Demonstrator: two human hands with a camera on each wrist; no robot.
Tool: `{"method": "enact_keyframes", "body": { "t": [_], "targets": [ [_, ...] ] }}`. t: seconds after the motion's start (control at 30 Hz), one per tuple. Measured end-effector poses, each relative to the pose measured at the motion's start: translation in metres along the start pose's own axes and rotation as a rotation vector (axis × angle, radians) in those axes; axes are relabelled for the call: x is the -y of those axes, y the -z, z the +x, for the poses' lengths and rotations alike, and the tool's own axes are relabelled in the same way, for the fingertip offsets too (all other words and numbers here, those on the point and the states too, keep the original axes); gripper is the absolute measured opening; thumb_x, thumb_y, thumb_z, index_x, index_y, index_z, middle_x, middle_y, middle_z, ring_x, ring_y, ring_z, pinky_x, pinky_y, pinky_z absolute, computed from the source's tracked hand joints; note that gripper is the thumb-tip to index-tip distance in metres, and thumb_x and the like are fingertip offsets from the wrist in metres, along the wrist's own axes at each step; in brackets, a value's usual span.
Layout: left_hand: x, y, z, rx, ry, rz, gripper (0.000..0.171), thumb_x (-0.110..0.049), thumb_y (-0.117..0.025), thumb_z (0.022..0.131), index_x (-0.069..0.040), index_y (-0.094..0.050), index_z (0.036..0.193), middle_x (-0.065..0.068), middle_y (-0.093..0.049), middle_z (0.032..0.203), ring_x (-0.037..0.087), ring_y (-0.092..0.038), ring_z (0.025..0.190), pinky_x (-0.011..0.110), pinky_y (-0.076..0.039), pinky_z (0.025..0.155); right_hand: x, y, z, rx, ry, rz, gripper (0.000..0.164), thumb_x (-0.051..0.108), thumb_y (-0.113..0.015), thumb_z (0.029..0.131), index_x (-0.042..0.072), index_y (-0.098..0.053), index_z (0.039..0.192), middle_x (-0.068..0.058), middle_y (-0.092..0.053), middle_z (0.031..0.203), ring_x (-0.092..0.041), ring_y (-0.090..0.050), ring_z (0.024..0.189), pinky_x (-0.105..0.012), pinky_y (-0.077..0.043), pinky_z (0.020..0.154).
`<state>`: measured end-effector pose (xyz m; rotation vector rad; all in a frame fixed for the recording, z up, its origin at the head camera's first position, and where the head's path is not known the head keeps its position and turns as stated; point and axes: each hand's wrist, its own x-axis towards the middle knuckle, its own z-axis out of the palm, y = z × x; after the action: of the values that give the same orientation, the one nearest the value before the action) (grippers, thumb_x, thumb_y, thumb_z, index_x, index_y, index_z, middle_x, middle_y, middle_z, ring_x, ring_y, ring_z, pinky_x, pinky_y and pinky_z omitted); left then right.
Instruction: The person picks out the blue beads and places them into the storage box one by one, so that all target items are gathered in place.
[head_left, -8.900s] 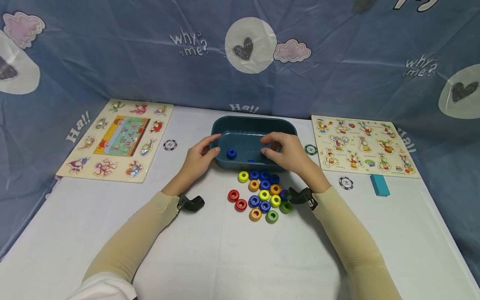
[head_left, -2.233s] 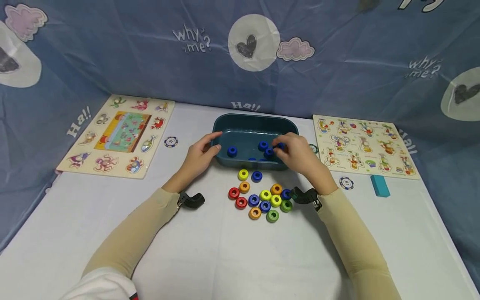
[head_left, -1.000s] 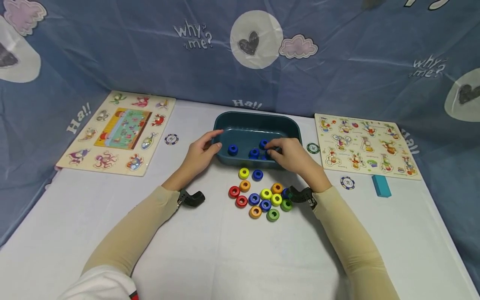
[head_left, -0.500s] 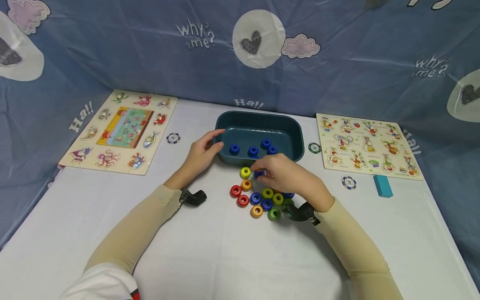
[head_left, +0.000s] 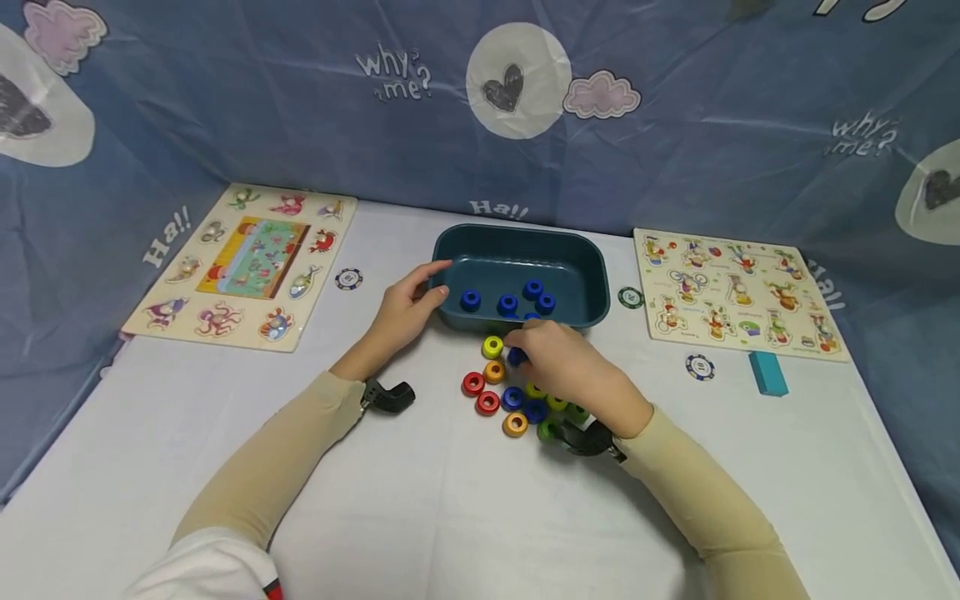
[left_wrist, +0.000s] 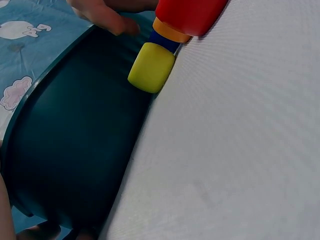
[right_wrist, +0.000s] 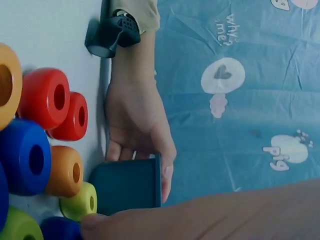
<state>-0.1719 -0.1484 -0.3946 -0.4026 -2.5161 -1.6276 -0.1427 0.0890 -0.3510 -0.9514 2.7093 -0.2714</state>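
My left hand (head_left: 408, 308) grips the left end of a dark teal plastic tub (head_left: 517, 250), its thumb and fingers around the end wall in the right wrist view. Several blue ring beads (head_left: 471, 300) lie in the tub. Just in front of the tub, my right hand (head_left: 566, 358) pinches a blue bead (head_left: 517, 357), partly hidden by the fingers; the fingertip contact is not fully visible. Left of it sits a yellow bead (head_left: 492, 347), with an orange bead (head_left: 493, 372) and two red beads (head_left: 487, 404) nearer me. The hand covers part of the remaining pile.
Wooden picture puzzle boards stand at the back left (head_left: 213, 317) and back right (head_left: 738, 292). Poker chips (head_left: 348, 279) lie on the white table, with a teal block (head_left: 768, 372) at the right. A green bead (head_left: 547, 430) is below the right wrist.
My right hand has dropped blue beads into the tub, then come out over its front wall to another blue bead on the table. The left hand stays at the tub's end.
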Motion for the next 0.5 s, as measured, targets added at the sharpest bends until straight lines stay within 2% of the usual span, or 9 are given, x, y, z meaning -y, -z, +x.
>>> {"method": "enact_keyframes", "body": {
  "t": [0.07,0.2,0.3,0.37,0.5],
  "targets": [
    [0.001,0.000,0.000,0.000,0.001,-0.001,0.042,-0.012,-0.054,0.098,-0.002,-0.051,0.138,0.017,-0.052,0.142,0.029,-0.051,0.101,0.043,-0.042,0.093,0.000,-0.003,0.001,0.009,-0.027,-0.012,0.038,0.011,-0.072,0.087,0.004,-0.065,0.124,-0.011,-0.067,0.105,-0.019,-0.060,0.088,-0.033,-0.054,0.076],
    [0.001,0.000,0.000,-0.001,0.011,-0.006,0.042,-0.012,-0.054,0.098,-0.002,-0.051,0.138,0.016,-0.051,0.144,0.033,-0.054,0.118,0.047,-0.042,0.102,0.000,-0.013,0.005,0.034,-0.039,-0.055,0.034,0.015,-0.068,0.091,0.006,-0.064,0.123,-0.011,-0.067,0.100,-0.018,-0.058,0.082,-0.033,-0.054,0.075],
    [0.000,-0.001,-0.001,0.003,0.016,-0.011,0.042,-0.011,-0.053,0.098,-0.002,-0.051,0.139,0.016,-0.050,0.145,0.035,-0.052,0.123,0.049,-0.041,0.104,0.001,-0.015,0.006,0.011,-0.010,-0.080,0.027,0.014,-0.067,0.091,0.007,-0.066,0.117,-0.010,-0.067,0.096,-0.018,-0.058,0.080,-0.032,-0.055,0.074],
    [-0.001,-0.001,-0.001,0.003,0.016,-0.006,0.042,-0.011,-0.053,0.098,-0.002,-0.051,0.139,0.016,-0.050,0.144,0.034,-0.054,0.117,0.048,-0.043,0.101,0.000,-0.010,0.004,-0.016,0.020,-0.054,0.025,0.012,-0.068,0.090,0.006,-0.067,0.114,-0.009,-0.066,0.094,-0.018,-0.058,0.079,-0.031,-0.054,0.071],
    [0.000,-0.001,0.000,0.000,0.005,0.006,0.042,-0.010,-0.053,0.098,-0.002,-0.051,0.139,0.017,-0.052,0.142,0.029,-0.053,0.100,0.042,-0.043,0.090,-0.008,0.009,-0.004,-0.107,0.114,0.072,0.025,0.007,-0.070,0.087,0.004,-0.068,0.112,-0.009,-0.069,0.097,-0.017,-0.058,0.077,-0.030,-0.052,0.067]
  ]
}}
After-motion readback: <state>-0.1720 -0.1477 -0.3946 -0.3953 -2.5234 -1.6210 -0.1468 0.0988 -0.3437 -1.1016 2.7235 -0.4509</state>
